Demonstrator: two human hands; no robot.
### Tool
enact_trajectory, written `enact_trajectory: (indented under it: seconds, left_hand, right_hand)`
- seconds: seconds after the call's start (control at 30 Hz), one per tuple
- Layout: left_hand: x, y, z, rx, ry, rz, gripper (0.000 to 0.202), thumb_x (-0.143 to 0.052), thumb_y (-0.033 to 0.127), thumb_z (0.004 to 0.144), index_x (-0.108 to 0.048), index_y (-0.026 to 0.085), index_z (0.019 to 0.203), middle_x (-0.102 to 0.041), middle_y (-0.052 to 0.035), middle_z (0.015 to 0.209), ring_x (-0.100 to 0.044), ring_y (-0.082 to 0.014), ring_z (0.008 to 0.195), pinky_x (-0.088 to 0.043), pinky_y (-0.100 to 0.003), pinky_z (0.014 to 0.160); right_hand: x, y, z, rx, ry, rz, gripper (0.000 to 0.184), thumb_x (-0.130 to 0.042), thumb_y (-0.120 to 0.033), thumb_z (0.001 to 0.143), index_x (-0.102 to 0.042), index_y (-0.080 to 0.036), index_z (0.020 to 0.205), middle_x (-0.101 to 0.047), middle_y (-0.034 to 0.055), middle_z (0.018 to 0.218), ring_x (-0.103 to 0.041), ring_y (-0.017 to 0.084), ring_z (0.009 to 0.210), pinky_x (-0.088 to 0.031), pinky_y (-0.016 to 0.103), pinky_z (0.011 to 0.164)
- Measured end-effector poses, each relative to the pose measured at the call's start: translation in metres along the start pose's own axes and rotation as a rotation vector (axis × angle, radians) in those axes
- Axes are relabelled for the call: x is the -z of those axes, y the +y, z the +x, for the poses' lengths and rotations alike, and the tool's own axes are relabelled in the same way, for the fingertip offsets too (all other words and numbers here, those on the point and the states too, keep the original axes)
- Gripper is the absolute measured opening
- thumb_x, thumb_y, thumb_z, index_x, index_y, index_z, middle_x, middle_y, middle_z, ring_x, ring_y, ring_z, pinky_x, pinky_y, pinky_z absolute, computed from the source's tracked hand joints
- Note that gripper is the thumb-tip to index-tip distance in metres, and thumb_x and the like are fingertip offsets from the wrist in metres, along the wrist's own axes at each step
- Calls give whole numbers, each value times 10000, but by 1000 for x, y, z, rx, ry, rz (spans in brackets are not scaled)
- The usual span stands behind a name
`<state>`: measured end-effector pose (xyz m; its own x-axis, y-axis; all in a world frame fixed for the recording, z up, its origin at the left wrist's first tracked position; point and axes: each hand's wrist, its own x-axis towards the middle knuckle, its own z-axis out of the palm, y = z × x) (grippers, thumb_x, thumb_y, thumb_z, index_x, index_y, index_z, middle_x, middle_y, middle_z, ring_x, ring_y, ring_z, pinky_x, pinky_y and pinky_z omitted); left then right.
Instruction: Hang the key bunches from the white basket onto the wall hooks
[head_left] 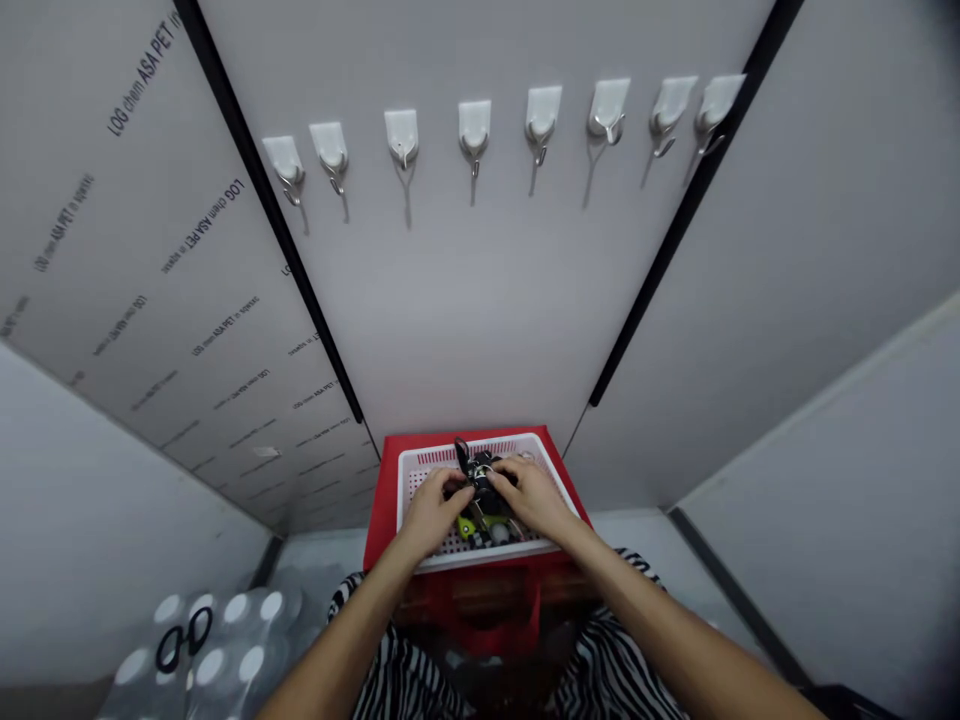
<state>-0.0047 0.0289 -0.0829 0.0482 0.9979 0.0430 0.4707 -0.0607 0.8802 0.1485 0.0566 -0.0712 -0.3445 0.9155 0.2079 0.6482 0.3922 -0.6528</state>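
Head view: black bundle (pixel 484 492) sits at the white basket (pixel 480 557), between both hands. Right hand (pixel 531 497) has its fingers grasping the bundle's right side. Left hand (pixel 431 512) has fingers curled at its left edge; can't tell if they grip. Yellow-green item (pixel 466 527) lies in the basket just below. Red box (pixel 381 505) under the basket. Eight white hooks (pixel 474 122) on the wall ahead.
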Motion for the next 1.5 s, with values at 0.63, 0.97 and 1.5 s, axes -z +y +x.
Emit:
enact_trajectory:
  seconds: [0.63,0.97,1.5]
  left_hand:
    - [-12,6,37,114,-8,-398,167,-481,178,590,-533,110,733,-566,-19,693,-486,-110,622,-371,-225,607]
    - [-4,13,25,43,116,-379,116,-450,208,608,-525,131,650,-490,36,560,-411,-75,528,-322,-175,511]
    - [35,75,15,-118,238,-485,50,-460,174,591,-479,142,559,-397,62,460,-350,-43,453,-292,-143,451]
  right_hand:
    - [-1,4,4,27,-20,71,179,-377,-245,695,-536,-172,654,-548,19,694,-456,123,693,-318,234,646]
    - [1,1,4,-8,-10,128,193,-355,-249,694,-519,-166,634,-541,12,663,-451,119,663,-314,225,617]
    - [17,-28,5,-16,233,305,267,-414,-204,630,-491,-152,880,-531,46,861,-464,136,787,-345,248,701]
